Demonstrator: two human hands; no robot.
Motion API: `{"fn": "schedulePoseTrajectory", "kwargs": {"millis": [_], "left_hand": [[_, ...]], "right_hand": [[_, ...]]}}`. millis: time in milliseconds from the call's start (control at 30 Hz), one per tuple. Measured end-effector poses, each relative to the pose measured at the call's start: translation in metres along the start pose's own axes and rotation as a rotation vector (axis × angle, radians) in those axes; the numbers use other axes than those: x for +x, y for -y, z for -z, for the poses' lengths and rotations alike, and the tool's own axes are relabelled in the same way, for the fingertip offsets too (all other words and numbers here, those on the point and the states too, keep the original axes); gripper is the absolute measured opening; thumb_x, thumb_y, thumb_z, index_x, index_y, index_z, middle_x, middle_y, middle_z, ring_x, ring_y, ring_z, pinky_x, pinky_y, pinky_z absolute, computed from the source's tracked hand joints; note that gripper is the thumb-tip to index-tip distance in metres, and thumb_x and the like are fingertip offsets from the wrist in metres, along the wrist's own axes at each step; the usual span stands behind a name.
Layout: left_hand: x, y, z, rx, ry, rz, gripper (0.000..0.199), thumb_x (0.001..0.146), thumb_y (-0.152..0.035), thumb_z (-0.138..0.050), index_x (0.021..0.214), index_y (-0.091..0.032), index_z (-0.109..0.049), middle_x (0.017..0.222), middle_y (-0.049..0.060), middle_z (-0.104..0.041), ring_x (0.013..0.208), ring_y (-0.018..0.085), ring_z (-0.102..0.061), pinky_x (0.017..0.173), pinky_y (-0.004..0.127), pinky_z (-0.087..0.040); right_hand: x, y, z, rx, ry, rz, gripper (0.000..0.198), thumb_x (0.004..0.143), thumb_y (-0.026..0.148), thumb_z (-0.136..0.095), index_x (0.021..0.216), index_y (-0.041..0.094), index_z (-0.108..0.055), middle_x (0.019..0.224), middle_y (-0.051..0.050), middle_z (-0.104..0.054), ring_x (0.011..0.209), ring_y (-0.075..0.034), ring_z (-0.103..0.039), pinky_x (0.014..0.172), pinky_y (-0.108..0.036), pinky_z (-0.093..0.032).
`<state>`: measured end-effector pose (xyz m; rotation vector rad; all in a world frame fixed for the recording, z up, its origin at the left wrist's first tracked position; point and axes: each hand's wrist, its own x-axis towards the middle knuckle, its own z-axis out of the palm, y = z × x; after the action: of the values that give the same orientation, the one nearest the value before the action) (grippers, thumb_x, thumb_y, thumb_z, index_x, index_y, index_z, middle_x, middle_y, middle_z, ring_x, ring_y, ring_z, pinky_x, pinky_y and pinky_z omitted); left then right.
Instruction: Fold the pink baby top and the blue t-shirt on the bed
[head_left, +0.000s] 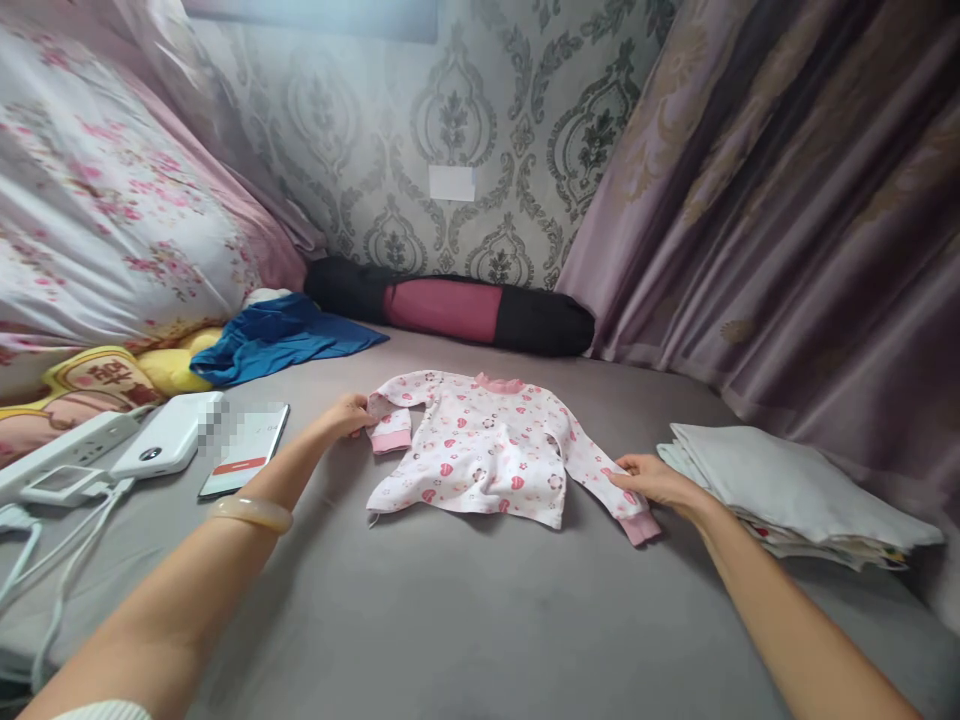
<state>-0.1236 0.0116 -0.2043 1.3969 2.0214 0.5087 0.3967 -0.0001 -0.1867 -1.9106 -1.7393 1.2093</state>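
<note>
A small white long-sleeved shirt (487,450) with pink hearts and flowers lies spread on the grey bed sheet (480,610). Its collar and cuffs are pink, and the collar points away from me. My left hand (352,415) pinches the sleeve on the left, which is bent so that its cuff turns back towards the body of the shirt. On the other side, my right hand (652,480) pinches the right sleeve a little above its cuff. That sleeve stretches outward and towards me. A pale bangle (251,514) circles my left wrist.
A folded stack of light cloths (795,490) lies at the right. On the left are a phone (244,455), a white power bank (169,435), a power strip (75,455) with cables, and a blue cloth (277,335). A black and red long bag (450,308) rests against the wall.
</note>
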Motion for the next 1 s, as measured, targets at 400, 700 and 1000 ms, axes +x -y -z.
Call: {"fn": "schedulePoseTrajectory", "kwargs": {"millis": [400, 700, 1000], "left_hand": [[0.029, -0.027, 0.027, 0.182, -0.519, -0.268, 0.026, 0.074, -0.016, -0.047, 0.093, -0.018, -0.064, 0.091, 0.009, -0.071, 0.095, 0.025, -0.065, 0.081, 0.028, -0.047], [0.052, 0.009, 0.038, 0.445, -0.573, -0.706, 0.043, 0.064, -0.015, -0.044, 0.104, -0.017, -0.060, 0.133, 0.012, -0.052, 0.123, 0.026, -0.049, 0.101, 0.036, -0.041], [0.051, 0.039, 0.030, 0.663, -0.374, -0.453, 0.047, 0.072, -0.010, -0.046, 0.118, -0.006, -0.058, 0.149, 0.024, -0.031, 0.129, 0.034, -0.043, 0.105, 0.043, -0.035]], "right_hand": [[0.029, 0.016, 0.061, -0.610, -0.378, 0.086, 0.026, 0.085, 0.028, -0.053, 0.100, 0.019, -0.072, 0.099, -0.008, -0.071, 0.091, -0.021, -0.063, 0.072, -0.025, -0.043], [0.037, 0.008, 0.070, -1.004, -0.485, 0.006, 0.036, 0.097, 0.031, -0.035, 0.110, 0.023, -0.067, 0.109, -0.012, -0.062, 0.098, -0.025, -0.062, 0.077, -0.033, -0.043], [0.038, 0.001, 0.041, -1.215, -0.639, 0.074, 0.037, 0.089, 0.005, -0.034, 0.104, 0.011, -0.067, 0.108, -0.019, -0.062, 0.103, -0.028, -0.057, 0.087, -0.039, -0.035]]}}
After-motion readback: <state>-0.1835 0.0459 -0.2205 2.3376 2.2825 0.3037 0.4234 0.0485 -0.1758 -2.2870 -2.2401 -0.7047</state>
